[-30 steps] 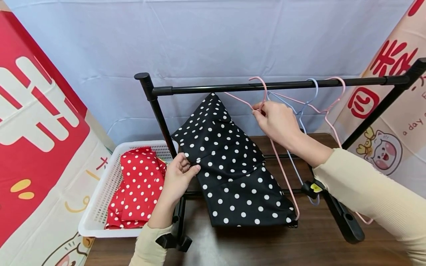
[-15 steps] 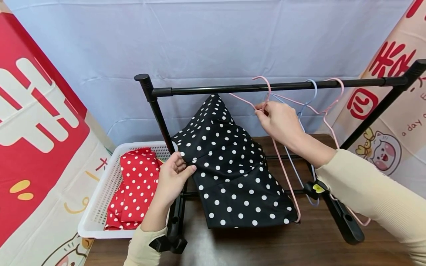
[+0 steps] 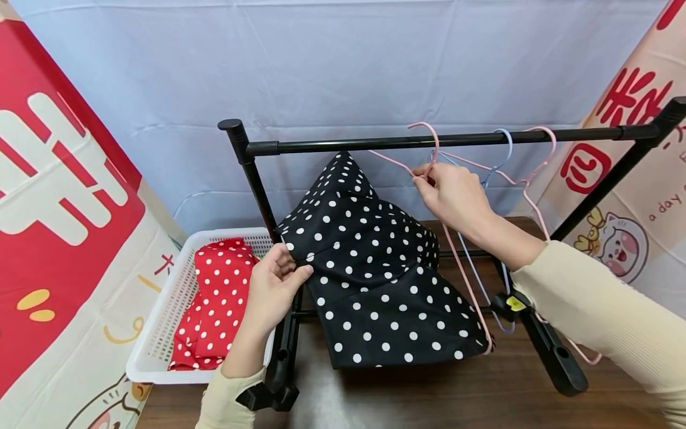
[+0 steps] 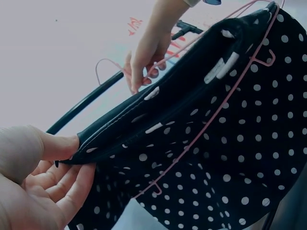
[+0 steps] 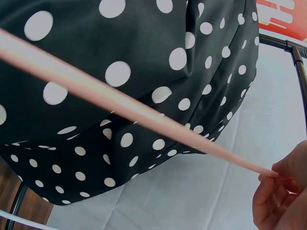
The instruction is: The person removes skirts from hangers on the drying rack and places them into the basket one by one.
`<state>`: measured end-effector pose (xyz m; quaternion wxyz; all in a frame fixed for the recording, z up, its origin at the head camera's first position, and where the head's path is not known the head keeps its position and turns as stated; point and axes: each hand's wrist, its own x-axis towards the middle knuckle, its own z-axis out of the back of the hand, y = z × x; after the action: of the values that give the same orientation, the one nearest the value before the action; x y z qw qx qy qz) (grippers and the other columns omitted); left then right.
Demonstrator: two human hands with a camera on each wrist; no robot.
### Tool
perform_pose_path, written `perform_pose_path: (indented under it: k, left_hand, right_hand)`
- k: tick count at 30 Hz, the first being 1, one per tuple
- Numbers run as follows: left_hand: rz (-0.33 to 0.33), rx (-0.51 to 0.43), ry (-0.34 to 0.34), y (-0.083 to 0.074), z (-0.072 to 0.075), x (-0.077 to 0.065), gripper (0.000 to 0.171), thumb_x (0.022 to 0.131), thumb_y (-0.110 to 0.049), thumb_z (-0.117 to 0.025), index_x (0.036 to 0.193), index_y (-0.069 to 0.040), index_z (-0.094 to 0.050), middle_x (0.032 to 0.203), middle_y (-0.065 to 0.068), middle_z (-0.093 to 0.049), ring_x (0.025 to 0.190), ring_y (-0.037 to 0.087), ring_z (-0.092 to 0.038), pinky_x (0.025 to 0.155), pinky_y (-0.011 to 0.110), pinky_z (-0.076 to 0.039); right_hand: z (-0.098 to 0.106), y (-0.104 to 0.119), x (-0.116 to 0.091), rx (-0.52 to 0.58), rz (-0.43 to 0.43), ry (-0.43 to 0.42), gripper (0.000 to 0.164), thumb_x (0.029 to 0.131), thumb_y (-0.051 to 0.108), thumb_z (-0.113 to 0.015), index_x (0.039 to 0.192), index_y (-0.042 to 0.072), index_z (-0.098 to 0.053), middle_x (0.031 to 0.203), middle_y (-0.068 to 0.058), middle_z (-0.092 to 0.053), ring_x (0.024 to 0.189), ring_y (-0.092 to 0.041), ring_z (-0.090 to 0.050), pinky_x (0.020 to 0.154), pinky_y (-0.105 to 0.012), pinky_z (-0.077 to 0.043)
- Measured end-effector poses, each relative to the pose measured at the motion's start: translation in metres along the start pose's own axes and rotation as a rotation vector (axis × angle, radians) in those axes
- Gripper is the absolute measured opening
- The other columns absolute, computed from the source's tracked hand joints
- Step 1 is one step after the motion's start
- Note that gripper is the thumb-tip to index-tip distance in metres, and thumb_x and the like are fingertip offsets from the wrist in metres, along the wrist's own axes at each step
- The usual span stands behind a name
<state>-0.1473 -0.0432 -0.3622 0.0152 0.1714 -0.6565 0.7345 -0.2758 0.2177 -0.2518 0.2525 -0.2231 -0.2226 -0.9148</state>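
Observation:
A black cloth with white polka dots (image 3: 370, 268) hangs below the rail, draped over the left arm of a pink hanger (image 3: 466, 286). My left hand (image 3: 273, 292) pinches the cloth's left edge between thumb and fingers. In the left wrist view, thumb (image 4: 57, 143) and fingers grip the corner of a long folded edge, and the hanger's lower bar crosses the cloth. My right hand (image 3: 455, 193) pinches the pink hanger at the base of its hook, which reaches over the rail. In the right wrist view a pink hanger arm runs to those fingertips (image 5: 268, 175).
The black rack's rail (image 3: 348, 144) runs across the view. A blue hanger (image 3: 506, 143) and another pink hanger (image 3: 552, 143) hang on its right. At left, a white basket (image 3: 147, 351) holds a red polka-dot cloth (image 3: 220, 298). Everything stands on a brown table (image 3: 407, 405).
My left hand has drawn the cloth's edge leftward and slightly down. My right hand has shifted a little right with the pink hanger, and the cloth's right side bulges out more.

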Motion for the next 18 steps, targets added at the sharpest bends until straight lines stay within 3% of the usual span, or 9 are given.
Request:
perform_pose_path:
  k: [11, 18]
  left_hand:
    - [-0.036, 0.070, -0.086, -0.002, 0.013, -0.003, 0.027, 0.080, -0.007, -0.070, 0.105, -0.005, -0.059, 0.096, 0.010, -0.066, 0.080, 0.017, -0.063, 0.075, 0.024, -0.054]
    - [-0.041, 0.111, -0.100, -0.004, 0.017, -0.008, 0.027, 0.079, -0.010, -0.072, 0.103, -0.006, -0.060, 0.092, 0.010, -0.067, 0.076, 0.016, -0.063, 0.072, 0.023, -0.054]
  right_hand:
    - [-0.001, 0.000, 0.001, 0.002, 0.021, -0.001, 0.024, 0.091, 0.017, -0.051, 0.099, 0.008, -0.071, 0.090, -0.008, -0.071, 0.044, -0.017, -0.040, 0.040, -0.032, -0.028]
    - [-0.003, -0.002, 0.001, -0.007, 0.026, -0.004, 0.024, 0.091, 0.017, -0.051, 0.097, 0.008, -0.072, 0.089, -0.007, -0.071, 0.044, -0.017, -0.039, 0.041, -0.032, -0.027]
